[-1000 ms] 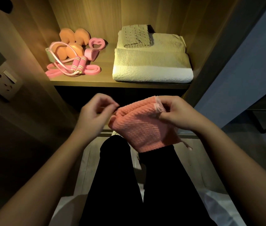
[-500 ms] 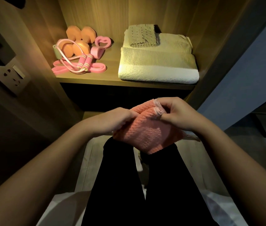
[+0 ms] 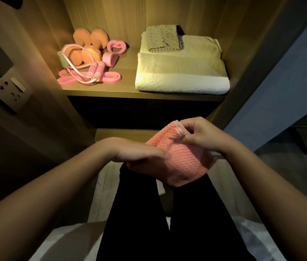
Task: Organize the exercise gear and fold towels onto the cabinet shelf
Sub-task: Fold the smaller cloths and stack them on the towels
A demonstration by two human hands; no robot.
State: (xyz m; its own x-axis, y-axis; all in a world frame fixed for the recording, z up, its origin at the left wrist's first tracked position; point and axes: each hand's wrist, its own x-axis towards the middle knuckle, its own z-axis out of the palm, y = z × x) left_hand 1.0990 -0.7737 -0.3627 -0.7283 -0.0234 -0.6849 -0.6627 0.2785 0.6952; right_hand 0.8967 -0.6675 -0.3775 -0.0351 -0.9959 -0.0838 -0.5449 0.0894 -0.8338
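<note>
Held in mid-air below the cabinet shelf [image 3: 126, 92], above a pair of black-trousered legs [image 3: 139, 213]: a folded pink towel [image 3: 184, 164], ribbed and bunched into a rounded pad. Gripped at two places. Left hand [image 3: 139, 153] on the towel's left edge, fingers laid nearly straight and close together across the top, more skin showing under the fold, so seemingly clamping the cloth between fingers and thumb. Right hand [image 3: 201, 137] at the upper right corner, thumb and curled fingertips pinching the pale hemmed edge, raised a little above the rest of the cloth. Not yet on the shelf. Up on the lit shelf, right side: a large cream towel [image 3: 182, 74], folded flat, white fold facing forward, and on its rear left part a small grey-beige towel [image 3: 163, 39], also folded. Left side of the same shelf, apart from the towels: orange dumbbells [image 3: 90, 53] towards the back, a pink heart-shaped ring [image 3: 116, 47] just beside them, a pale green band [image 3: 63, 60] at the far left, a pink skipping rope [image 3: 96, 71] with its two handles side by side and its cord looped over the dumbbells, and a flat pink resistance band [image 3: 111, 80] under the handles near the front edge. On the dim panel to the left, a wall socket [image 3: 10, 89]. At the bottom, white fabric [image 3: 68, 240] on either side of the legs, too dim to name.
</note>
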